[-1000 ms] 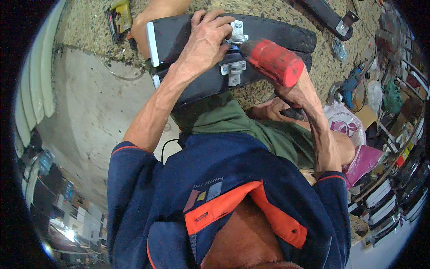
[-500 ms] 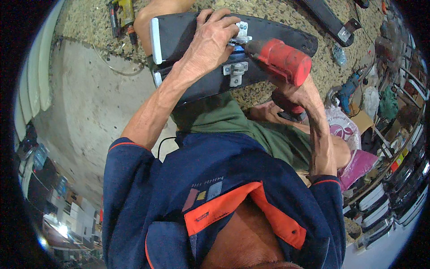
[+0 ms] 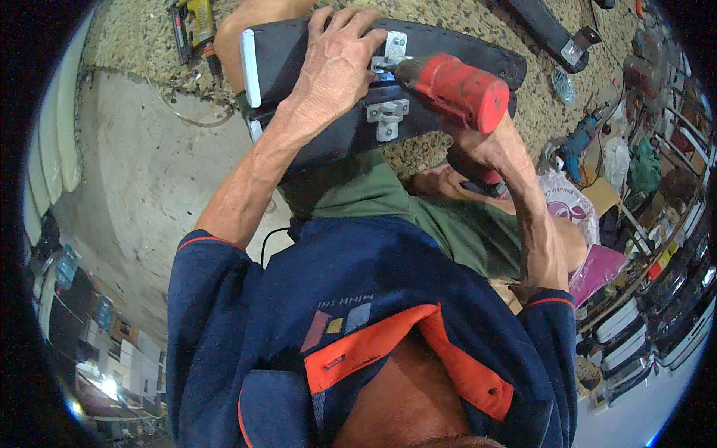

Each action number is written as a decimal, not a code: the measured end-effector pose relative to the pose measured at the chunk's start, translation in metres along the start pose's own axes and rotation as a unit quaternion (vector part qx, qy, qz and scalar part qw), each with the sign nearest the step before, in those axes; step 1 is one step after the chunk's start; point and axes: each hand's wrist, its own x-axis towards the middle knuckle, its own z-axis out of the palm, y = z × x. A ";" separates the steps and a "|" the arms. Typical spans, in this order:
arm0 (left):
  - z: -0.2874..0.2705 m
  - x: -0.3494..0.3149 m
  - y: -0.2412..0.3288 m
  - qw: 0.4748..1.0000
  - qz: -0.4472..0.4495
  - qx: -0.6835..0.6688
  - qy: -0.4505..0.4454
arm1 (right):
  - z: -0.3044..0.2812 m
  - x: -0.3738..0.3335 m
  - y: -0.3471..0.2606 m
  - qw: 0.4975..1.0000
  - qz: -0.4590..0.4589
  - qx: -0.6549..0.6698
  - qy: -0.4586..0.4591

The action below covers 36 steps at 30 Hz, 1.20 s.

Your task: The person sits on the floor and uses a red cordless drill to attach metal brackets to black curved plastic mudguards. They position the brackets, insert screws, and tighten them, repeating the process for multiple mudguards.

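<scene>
A long black panel (image 3: 463, 48) with a white strip at its left end lies across my lap, a seam running along its length. Two metal brackets sit on it: the upper bracket (image 3: 396, 45) on the far side, the lower bracket (image 3: 387, 121) on the near side. My left hand (image 3: 337, 63) rests flat on the panel with fingers spread, just left of the upper bracket; its thumb is hidden. My right hand (image 3: 489, 145) grips a red cordless drill (image 3: 467, 93) by the handle. The drill's nose points left, its tip at the upper bracket.
A yellow-handled tool (image 3: 200, 22) lies at the far left. Another black panel (image 3: 545, 33) lies at the far right, with a blue power tool (image 3: 579, 145) nearer. A plastic bag (image 3: 564, 198) sits beside my right arm. More parts (image 3: 624, 336) line the right edge.
My left hand has shifted left, away from the drill's tip, and lies flatter on the panel. The drill has moved slightly left with its tip at the upper bracket.
</scene>
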 end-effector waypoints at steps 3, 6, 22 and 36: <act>0.000 0.001 -0.001 1.000 -0.006 -0.007 -0.004 | 0.003 0.004 0.005 1.000 -0.026 -0.005 0.008; 0.000 0.003 -0.001 1.000 -0.005 -0.007 0.002 | 0.006 0.006 0.009 1.000 -0.015 -0.005 0.009; 0.000 0.006 0.010 1.000 -0.004 0.010 0.008 | -0.017 0.001 0.046 0.996 -0.011 0.048 0.076; 0.000 0.006 0.012 1.000 -0.008 0.025 0.005 | -0.040 0.017 0.024 0.997 0.032 0.061 0.022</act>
